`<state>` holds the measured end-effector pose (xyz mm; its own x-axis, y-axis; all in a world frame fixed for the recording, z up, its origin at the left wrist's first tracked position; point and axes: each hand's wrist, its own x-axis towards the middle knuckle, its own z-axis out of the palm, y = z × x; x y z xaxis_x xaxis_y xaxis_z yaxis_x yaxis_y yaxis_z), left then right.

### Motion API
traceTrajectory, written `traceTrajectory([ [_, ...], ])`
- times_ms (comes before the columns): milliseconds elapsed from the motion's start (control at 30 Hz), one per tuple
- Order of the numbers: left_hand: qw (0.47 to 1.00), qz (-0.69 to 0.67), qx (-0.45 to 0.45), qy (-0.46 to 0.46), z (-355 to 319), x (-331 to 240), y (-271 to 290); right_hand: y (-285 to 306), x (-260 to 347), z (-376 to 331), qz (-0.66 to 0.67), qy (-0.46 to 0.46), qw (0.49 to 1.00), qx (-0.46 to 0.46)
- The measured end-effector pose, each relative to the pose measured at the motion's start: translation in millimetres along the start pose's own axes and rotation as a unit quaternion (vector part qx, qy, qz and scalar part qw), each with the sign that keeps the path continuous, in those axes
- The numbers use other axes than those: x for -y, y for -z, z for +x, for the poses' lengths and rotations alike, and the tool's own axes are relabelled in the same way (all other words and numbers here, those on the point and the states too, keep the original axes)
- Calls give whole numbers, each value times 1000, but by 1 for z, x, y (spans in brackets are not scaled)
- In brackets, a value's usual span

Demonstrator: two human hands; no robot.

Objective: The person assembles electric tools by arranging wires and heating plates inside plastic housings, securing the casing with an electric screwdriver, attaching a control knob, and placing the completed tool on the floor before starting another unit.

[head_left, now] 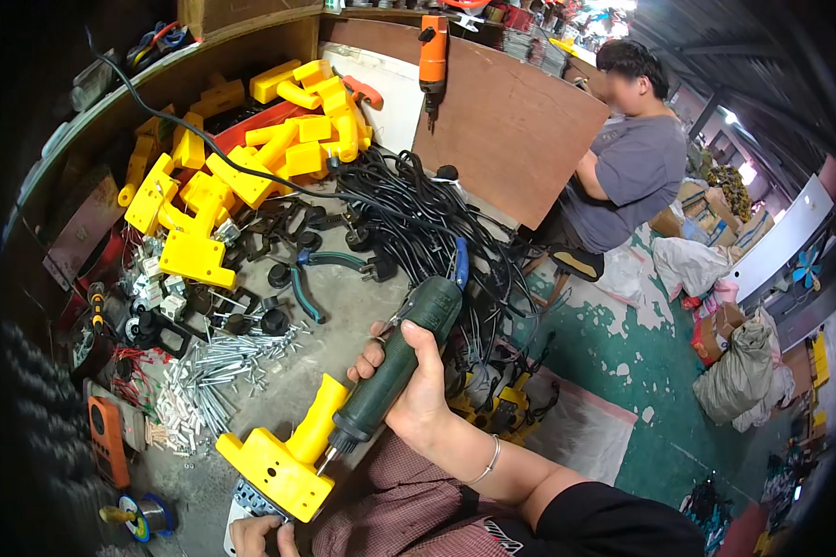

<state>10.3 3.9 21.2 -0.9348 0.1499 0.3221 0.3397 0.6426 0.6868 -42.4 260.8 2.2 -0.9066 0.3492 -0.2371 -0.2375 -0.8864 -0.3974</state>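
Observation:
My right hand point(418, 385) is wrapped round a dark green electric screwdriver point(395, 367), tilted down to the left. Its thin bit meets the lower right part of a yellow plastic tool housing point(274, 472), close to where the yellow handle joins. At the bottom edge of the view, my left hand point(262, 537) is closed on the housing's lower side, partly cut off by the frame. Between those fingers and the housing shows a grey metal part point(255, 501) with a plate. Loose screws point(232, 362) lie in a pile beyond the housing.
Yellow housings point(190, 255) are heaped at the back left. Black cables point(418, 204) lie beside teal-handled pliers point(306, 292). An orange screwdriver point(432, 65) hangs behind. A solder wire spool point(149, 515) and an orange meter point(109, 441) stand left. Another person point(632, 167) sits beyond a brown board point(502, 121).

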Motion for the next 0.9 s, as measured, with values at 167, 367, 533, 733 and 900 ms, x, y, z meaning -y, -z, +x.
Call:
traceTrajectory([
  [167,1000,5,5,6,0,-2,1,2,0,0,4,-1,1000,8],
  [367,1000,6,16,12,1,-8,3,0,1,-2,8,0,1000,6],
  [533,1000,6,18,10,1,-8,4,1,0,-1,7,1,1000,4],
  [733,999,-11,27,19,1,-1,4,3,-1,-2,13,3,1000,3],
  [900,999,-23,29,31,2,-1,4,5,-2,0,23,-1,1000,3],
])
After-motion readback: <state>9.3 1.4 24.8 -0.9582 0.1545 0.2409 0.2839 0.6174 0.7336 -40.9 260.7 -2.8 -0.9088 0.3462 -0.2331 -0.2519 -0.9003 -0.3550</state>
